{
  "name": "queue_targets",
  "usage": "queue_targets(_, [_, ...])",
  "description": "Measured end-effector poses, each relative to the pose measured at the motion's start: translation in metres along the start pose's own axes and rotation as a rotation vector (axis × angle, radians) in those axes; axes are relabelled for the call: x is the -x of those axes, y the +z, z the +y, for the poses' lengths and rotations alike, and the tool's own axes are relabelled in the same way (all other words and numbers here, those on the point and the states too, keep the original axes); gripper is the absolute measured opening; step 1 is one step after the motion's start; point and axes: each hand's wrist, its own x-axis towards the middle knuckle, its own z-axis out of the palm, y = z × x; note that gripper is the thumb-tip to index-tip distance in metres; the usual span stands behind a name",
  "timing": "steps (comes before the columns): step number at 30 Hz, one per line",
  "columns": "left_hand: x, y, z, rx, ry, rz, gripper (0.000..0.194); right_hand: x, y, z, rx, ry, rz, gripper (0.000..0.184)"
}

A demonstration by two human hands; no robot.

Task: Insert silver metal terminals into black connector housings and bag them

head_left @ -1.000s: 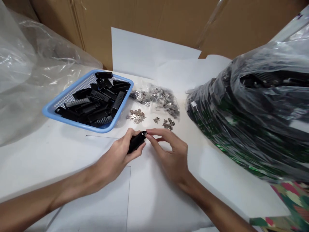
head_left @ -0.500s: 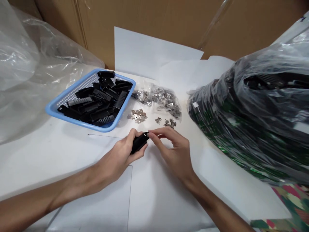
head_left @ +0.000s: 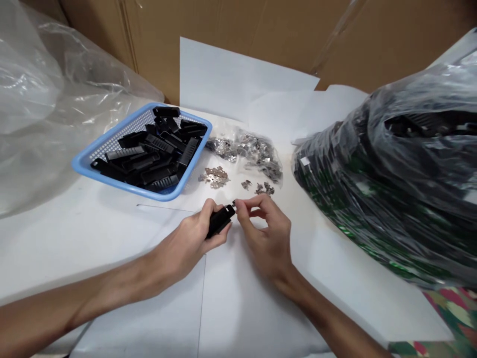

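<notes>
My left hand [head_left: 196, 233] is closed around a black plastic housing [head_left: 220, 220], a long narrow piece tilted up to the right with a small slot at its far end. Just off that end, my right hand [head_left: 263, 226] pinches a small metal clip [head_left: 234, 203] between thumb and forefinger. Most of the clip is hidden by the fingertips. Beyond the hands lie a pile of flat metal pieces [head_left: 215, 177] and a few small dark clips [head_left: 265, 188], with a smaller cluster of clips [head_left: 246, 184] between them.
A blue basket [head_left: 121, 185] full of black housings stands at the left. Behind the loose metal lie clear bags of metal parts [head_left: 257, 151]. A large plastic sack [head_left: 357, 199] of black pieces fills the right side. Clear plastic sheeting [head_left: 33, 129] and cardboard [head_left: 238, 20] border the table.
The right fingers, which were at the housing's end, have drawn slightly away, and the clip now shows apart from it. The left hand keeps its hold. The view has shifted slightly.
</notes>
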Motion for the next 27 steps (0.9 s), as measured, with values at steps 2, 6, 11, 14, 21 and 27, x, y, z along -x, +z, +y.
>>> queue_targets(2, [0.0,0.0,0.0,-0.007,0.0,0.007,0.024,-0.001,0.0,0.001,0.001,0.008,-0.017,0.015])
queue_targets(6, [-0.001,0.0,0.0,-0.01,0.0,0.026,0.023,-0.001,0.0,0.0,-0.026,-0.022,0.028,0.016])
queue_targets(11, [-0.001,0.0,0.002,-0.024,0.018,0.031,0.023,0.0,0.003,0.001,0.001,-0.074,0.027,0.016])
queue_targets(14, [-0.001,0.0,0.002,-0.03,0.013,0.032,0.024,0.0,0.006,0.005,0.036,-0.128,0.034,0.015])
queue_targets(21, [-0.001,0.001,-0.001,-0.032,0.011,0.036,0.023,0.002,0.011,0.007,0.016,-0.115,-0.007,0.016])
queue_targets(27, [0.001,-0.001,-0.002,-0.075,-0.009,0.044,0.023,-0.014,-0.008,0.01,-0.257,0.185,-0.259,0.017])
